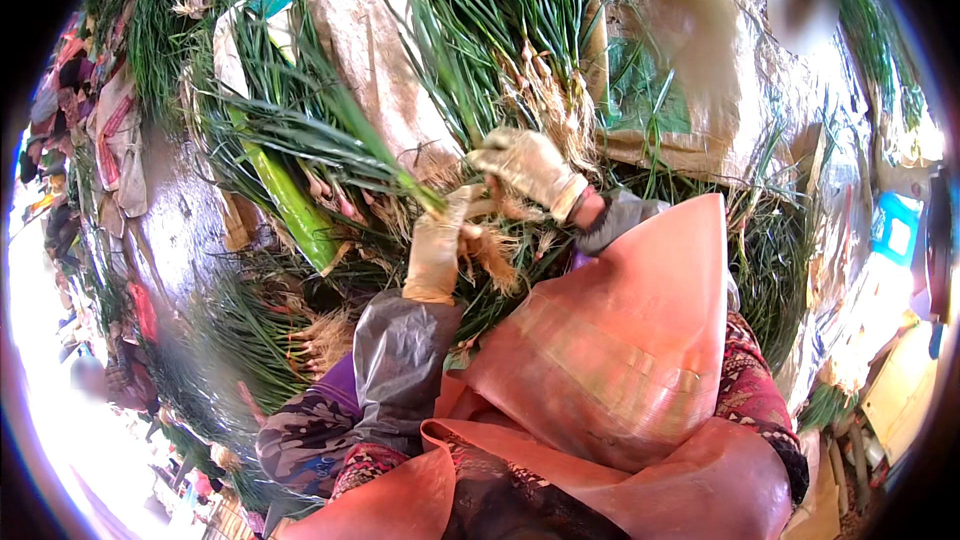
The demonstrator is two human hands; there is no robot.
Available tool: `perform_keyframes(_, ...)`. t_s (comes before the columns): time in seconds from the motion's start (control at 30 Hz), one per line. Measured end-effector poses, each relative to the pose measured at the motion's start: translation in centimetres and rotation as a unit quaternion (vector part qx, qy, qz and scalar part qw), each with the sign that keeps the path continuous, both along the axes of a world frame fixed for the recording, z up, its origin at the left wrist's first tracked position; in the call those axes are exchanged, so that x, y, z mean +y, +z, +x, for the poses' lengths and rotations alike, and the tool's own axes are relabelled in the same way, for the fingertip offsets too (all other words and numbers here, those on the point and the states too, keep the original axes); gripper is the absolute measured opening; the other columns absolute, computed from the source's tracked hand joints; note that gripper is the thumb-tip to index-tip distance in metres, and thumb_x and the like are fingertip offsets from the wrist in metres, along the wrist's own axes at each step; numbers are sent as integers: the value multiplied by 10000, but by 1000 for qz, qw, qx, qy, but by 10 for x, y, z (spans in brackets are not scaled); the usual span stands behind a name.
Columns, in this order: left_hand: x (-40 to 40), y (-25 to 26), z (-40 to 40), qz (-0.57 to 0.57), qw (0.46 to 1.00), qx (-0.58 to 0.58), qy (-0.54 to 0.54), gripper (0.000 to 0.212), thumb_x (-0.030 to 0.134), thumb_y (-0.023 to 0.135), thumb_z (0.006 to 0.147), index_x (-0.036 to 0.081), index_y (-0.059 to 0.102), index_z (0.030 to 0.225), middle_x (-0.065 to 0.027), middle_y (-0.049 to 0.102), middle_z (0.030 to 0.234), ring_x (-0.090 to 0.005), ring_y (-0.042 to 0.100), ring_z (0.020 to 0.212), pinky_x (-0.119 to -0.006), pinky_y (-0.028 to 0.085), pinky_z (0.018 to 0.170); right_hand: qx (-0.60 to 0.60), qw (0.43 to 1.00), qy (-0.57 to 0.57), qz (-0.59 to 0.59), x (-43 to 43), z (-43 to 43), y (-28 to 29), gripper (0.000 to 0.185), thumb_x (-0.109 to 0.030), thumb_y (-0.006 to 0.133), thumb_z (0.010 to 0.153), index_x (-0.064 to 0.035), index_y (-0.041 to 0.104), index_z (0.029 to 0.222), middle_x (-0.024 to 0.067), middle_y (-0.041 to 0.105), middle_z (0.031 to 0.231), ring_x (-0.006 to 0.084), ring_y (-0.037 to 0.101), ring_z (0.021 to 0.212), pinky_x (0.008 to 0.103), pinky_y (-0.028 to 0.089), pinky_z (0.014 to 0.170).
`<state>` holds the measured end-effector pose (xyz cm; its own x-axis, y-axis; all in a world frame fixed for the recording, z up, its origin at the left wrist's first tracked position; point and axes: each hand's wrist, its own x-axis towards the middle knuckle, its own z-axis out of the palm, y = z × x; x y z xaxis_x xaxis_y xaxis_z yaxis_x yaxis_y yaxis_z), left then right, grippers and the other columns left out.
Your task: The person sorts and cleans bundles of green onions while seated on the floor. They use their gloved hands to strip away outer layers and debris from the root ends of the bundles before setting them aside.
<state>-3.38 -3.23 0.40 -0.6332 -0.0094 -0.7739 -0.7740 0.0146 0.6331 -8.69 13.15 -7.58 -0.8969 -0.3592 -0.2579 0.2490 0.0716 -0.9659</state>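
My left hand (441,247), in a pale glove, is closed around a bunch of spring onions (360,139). Their green leaves point up and left, and their brown roots (491,255) hang out to the right of the fist. My right hand (529,165), gloved too, has its fingers curled at the foot of a blurred green stalk (454,86), with roots showing below the palm. More spring onions with pale bulbs and long roots (555,105) lie just beyond it. A bright green strip (281,195) lies left of my left hand among more onions.
An orange apron (600,360) covers my lap. A whitish woven sack (375,45) lies ahead, and a tan and green sack (660,97) is to the right. Onion bundles (277,337) lie at the left. Heaped clothing (112,135) and a blue object (896,229) are farther out.
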Motion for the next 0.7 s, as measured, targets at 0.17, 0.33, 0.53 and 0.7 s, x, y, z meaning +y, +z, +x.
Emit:
perform_keyframes(0.17, 16, 0, 7, 133, 988, 17, 74, 254, 260, 605, 886, 22, 631, 971, -16, 611, 689, -70, 514, 520, -199, 435, 497, 162, 980, -106, 51, -17, 24, 1, 296, -315, 553, 883, -53, 647, 983, 158, 646, 911, 305, 605, 884, 375, 470, 766)
perform_keyframes(0.33, -19, 10, -3, 142, 985, 56, 79, 419, 287, 488, 928, -15, 510, 1218, -111, 637, 870, -74, 514, 519, -202, 457, 452, 392, 827, 205, 348, -6, 55, -33, 284, -346, 567, 773, -167, 574, 993, 18, 535, 920, 235, 507, 943, 390, 378, 859)
perform_keyframes(0.53, -33, -1, -4, 169, 974, 50, 139, 421, 310, 531, 906, 6, 537, 1197, -105, 648, 830, -77, 468, 484, -241, 445, 451, 280, 794, 313, 439, 69, 75, -37, 337, -442, 506, 847, -132, 618, 775, 24, 567, 849, 241, 510, 964, 436, 337, 926)
perform_keyframes(0.7, -40, -14, -6, 198, 958, 9, 209, 322, 247, 616, 847, 20, 593, 1073, -54, 620, 748, -108, 490, 490, -266, 449, 450, 108, 768, 291, 560, 147, 79, -26, 548, -488, 379, 909, -63, 649, 693, 102, 636, 758, 287, 617, 755, 445, 445, 726)
